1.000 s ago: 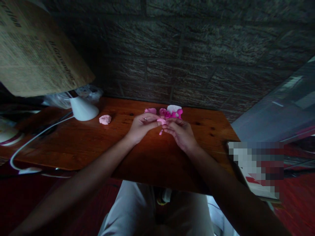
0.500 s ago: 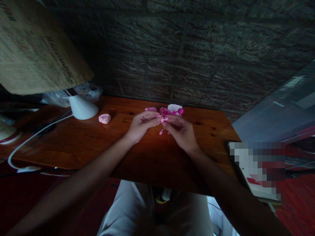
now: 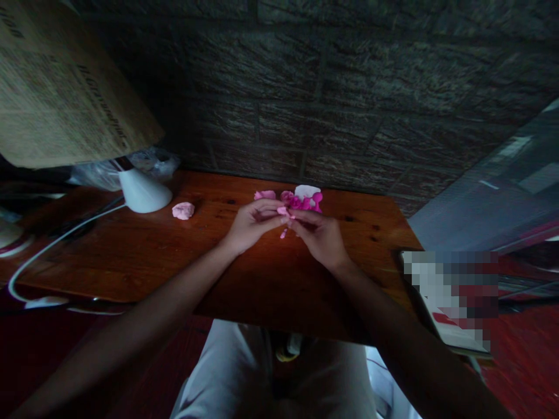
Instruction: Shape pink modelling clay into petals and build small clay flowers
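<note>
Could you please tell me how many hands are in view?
2. The left hand and the right hand meet over the table, with a small pink piece between their fingertips. The pixelated patch at the right shows too little to rule out others.

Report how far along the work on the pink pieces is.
Looks done: the bright pink pieces lie formed beyond the hands.
In hand: the left hand and right hand pinch a small pink piece.
Seemingly left: the pale pink lump near the lamp, untouched. How many more are needed, I can't tell.
</note>
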The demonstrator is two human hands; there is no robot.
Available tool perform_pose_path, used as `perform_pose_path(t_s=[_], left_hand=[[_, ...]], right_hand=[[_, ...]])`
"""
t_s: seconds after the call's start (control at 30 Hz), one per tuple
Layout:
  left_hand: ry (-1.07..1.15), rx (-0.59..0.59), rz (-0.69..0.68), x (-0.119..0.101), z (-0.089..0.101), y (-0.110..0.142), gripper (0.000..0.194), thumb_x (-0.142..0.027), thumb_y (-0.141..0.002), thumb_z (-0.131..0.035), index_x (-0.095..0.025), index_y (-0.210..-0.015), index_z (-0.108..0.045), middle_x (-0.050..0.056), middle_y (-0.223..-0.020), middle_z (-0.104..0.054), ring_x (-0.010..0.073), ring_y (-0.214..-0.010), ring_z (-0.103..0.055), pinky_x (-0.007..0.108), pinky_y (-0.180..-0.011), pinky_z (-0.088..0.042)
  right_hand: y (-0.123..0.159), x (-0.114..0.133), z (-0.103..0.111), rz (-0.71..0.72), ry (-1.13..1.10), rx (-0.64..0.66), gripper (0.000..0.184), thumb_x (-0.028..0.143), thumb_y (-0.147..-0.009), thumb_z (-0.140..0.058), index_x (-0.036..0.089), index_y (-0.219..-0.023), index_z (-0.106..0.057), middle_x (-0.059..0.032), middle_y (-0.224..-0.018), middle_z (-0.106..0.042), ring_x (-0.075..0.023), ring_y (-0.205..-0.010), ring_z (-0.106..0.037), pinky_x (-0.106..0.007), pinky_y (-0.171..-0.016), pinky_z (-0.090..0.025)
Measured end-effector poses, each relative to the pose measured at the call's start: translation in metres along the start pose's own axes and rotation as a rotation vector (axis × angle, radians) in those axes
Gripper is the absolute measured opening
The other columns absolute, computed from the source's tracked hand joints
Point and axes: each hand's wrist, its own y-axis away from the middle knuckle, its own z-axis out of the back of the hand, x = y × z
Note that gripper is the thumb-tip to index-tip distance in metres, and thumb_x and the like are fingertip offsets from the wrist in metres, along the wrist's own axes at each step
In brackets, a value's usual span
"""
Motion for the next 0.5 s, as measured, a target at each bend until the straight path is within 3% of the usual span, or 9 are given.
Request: perform_pose_path(t_s=[0.3,0.5], left_hand=[[-0.104,0.031,-0.048,0.0066,0.0056,-0.0015,0.026,-0.028,-0.075,-0.085,-0.016,-0.097,-0.075,0.006,-0.100,-0.080,0.0188,-0.094,-0.075,0.036,-0.094,-0.060],[-0.154,0.087,-0.074,0.0019,0.0040,-0.0011,0.026,-0.031,-0.075,-0.085,-0.015,-0.093,-0.077,0.006,-0.094,-0.080,0.0178,-0.084,-0.075,0.034,-0.085,-0.062]], right_hand=[[-0.0008,0.0044,0.0019,0.030,0.105,0.034,0.016,0.025,-0.087,-0.074,0.029,-0.100,-0.082,-0.0018,-0.102,-0.083,-0.0217,-0.090,-0.079,-0.036,-0.085,-0.061],[-0.0006,0.0059,0.0020,0.059,0.167,0.074,0.017,0.025,-0.092,-0.065,0.025,-0.099,-0.080,-0.0026,-0.095,-0.083,-0.0189,-0.078,-0.075,-0.032,-0.075,-0.057]])
